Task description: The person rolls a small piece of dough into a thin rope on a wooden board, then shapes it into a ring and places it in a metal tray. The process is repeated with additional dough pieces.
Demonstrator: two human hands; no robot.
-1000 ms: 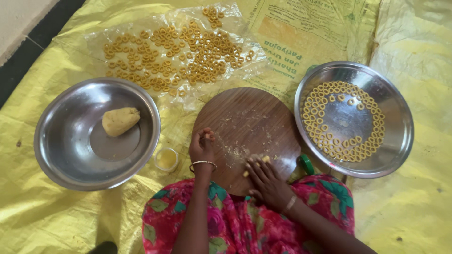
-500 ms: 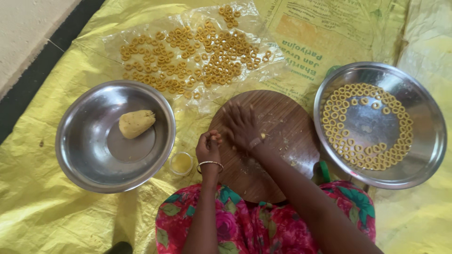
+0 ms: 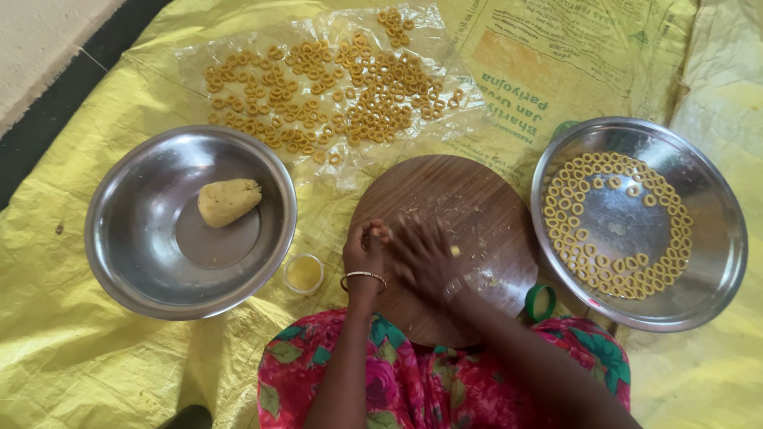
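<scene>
Bright even daylight, soft shadows, steel glare, slight motion blur

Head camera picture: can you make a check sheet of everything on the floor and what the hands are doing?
Surface: round wooden board on yellow sheeting, dusted with crumbs.
Job's things: dough lump in the steel bowl; dough rings circling the steel plate; more rings on the clear plastic sheet.
Clutter: small cup of yellow liquid; green ring by the board.
Grippers: left hand pinches a bit of dough; right hand lies flat on the board.
Cables: nothing seen.
Surroundings: pale floor with a dark strip, top left.
</scene>
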